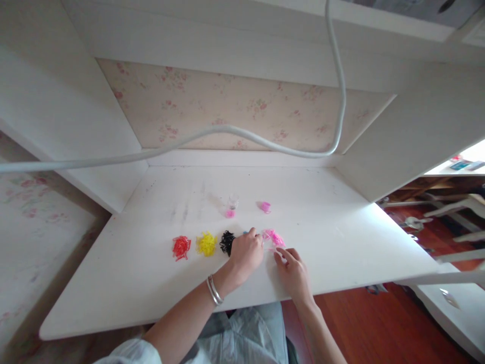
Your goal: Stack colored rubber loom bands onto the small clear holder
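Observation:
Small heaps of thin, band-like pieces lie in a row: red (181, 247), yellow (206, 244), black (227, 242) and pink (274, 237). A bit of blue (245, 233) shows behind my left hand (245, 255), which hides the rest of it. The fingers of that hand are curled together beside the black heap; whatever they grip is hidden. My right hand (293, 273) is just in front of the pink heap, thumb and forefinger pinched. Something thin and pale at its fingertips is too small to name.
Behind the heaps stand a small clear cup-like container (233, 201), a pink piece (230, 214) by it, and another pink object (265, 207). A white cable (227, 130) hangs across the view. White panels (409, 126) enclose the desk (341, 253) at the sides.

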